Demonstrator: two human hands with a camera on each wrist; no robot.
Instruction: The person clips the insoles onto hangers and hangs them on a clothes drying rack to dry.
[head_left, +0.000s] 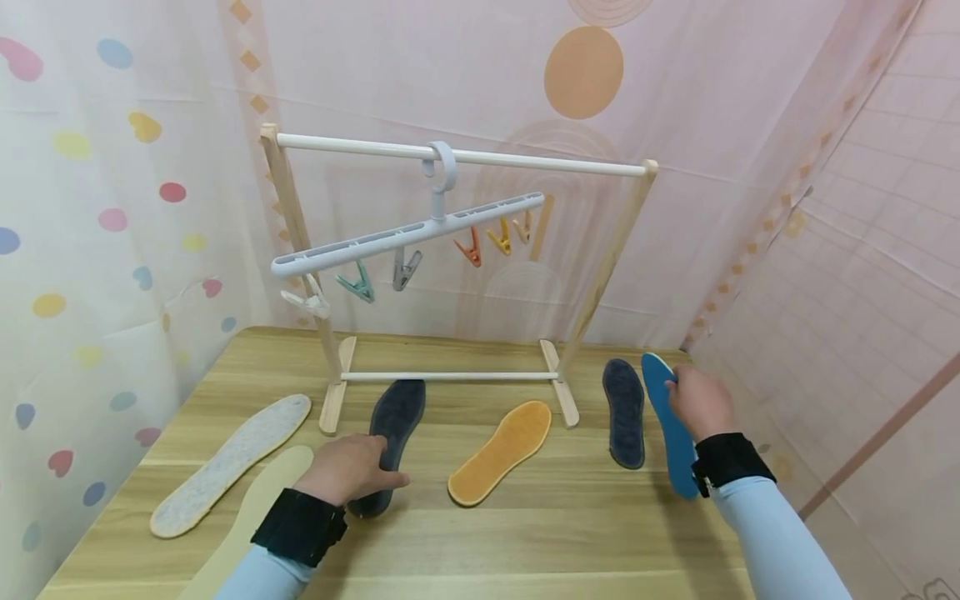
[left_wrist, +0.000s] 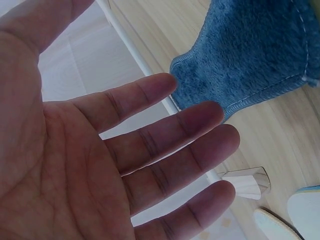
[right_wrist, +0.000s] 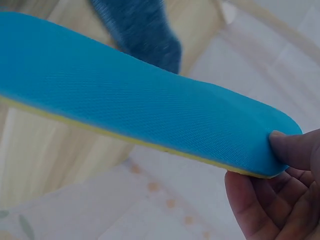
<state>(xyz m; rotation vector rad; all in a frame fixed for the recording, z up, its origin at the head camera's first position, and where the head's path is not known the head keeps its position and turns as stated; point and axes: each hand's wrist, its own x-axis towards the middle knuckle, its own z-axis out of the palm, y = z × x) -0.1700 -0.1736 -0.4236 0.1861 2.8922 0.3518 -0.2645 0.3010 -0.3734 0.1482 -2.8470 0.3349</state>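
Note:
My right hand (head_left: 701,402) pinches a blue insole (head_left: 666,408) near its far end, at the right side of the table. In the right wrist view the thumb lies on the textured blue face of the insole (right_wrist: 150,105), fingers beneath its yellow edge. Just left of it lies a dark fuzzy insole (head_left: 624,412). My left hand (head_left: 348,468) is over another dark fuzzy insole (head_left: 401,408), its fingers extended. The left wrist view shows the left hand's palm (left_wrist: 75,165) bare, fingers spread beside the fuzzy insole (left_wrist: 250,55); contact I cannot tell.
An orange insole (head_left: 500,452) lies mid-table; a grey insole (head_left: 232,462) and a cream insole (head_left: 251,517) lie left. Behind stands a wooden rack (head_left: 611,250) with a white rod (head_left: 345,145). From it hangs a tilted grey hanger (head_left: 360,247) with several coloured clips (head_left: 472,248).

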